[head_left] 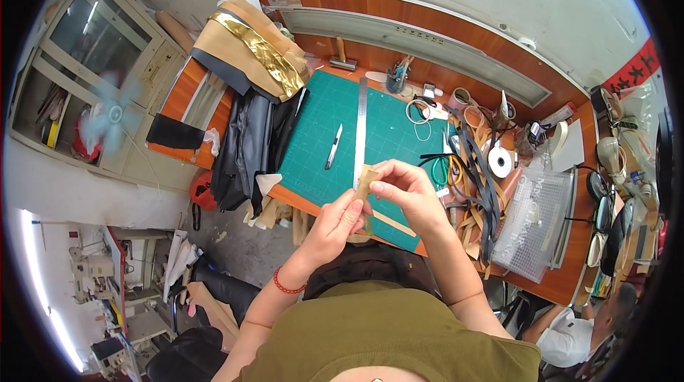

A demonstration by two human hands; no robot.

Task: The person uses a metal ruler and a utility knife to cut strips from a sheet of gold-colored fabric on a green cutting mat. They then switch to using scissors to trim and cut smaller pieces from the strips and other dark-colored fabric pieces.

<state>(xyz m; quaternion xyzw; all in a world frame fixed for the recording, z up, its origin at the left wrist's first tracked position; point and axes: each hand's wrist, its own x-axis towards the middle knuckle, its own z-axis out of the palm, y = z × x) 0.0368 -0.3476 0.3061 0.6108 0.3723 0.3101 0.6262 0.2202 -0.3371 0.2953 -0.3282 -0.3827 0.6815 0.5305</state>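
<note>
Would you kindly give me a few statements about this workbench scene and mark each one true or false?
1. Both hands hold a tan strip: the left hand and the right hand pinch it. True.
2. The cutting mat is red. False: it is green.
3. A long metal ruler lies on the mat. True.
4. The craft knife is in the right hand's grip. False: it lies on the mat.
5. A red bracelet circles the left wrist. True.
</note>
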